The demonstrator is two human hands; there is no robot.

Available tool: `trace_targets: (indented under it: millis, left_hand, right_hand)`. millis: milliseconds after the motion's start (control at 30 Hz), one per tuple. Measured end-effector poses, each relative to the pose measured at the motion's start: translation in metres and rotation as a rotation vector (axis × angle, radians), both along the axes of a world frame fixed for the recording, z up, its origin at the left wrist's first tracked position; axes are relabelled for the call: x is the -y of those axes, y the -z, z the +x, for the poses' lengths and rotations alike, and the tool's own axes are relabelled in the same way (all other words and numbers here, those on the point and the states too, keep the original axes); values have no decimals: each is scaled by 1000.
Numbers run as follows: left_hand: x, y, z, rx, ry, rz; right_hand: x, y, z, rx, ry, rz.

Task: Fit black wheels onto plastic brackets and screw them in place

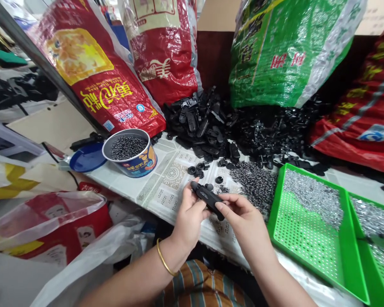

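Both hands hold one long black plastic part [207,197] just above the table's front edge. My left hand [188,215], with a gold bangle at the wrist, grips its left end. Fingers of my right hand [243,219] pinch its right end. Several small black round caps [198,169] lie on the patterned table cover [166,181] just beyond the hands. A heap of small dark screws [256,183] lies to the right of them.
A big pile of black plastic parts [211,123] sits at the back, against red [92,68] and green sacks [284,51]. A tin of dark pellets [129,151] stands left, beside a blue lid [88,157]. Two green trays [307,226] with silvery screws are on the right.
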State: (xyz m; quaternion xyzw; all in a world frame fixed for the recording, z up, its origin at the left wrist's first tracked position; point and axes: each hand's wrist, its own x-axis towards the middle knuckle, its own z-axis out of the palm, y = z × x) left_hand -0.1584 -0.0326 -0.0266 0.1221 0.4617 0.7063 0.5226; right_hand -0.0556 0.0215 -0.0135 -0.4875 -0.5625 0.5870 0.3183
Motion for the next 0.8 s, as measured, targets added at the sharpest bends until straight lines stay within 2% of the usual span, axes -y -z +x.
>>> trace_targets:
  millis: [167, 400, 633, 800]
  left_hand:
    - [5, 2, -1, 14, -5, 58]
    - [1, 10, 4, -48, -80, 60]
    - [1, 8, 6, -24, -86, 64]
    - [1, 4, 10, 52, -94, 73]
  right_hand:
    - [0, 8, -3, -13, -19, -4]
    - [10, 19, -1, -28, 51, -5]
    - [0, 14, 2, -43, -36, -70]
    - [-8, 13, 2, 7, -92, -57]
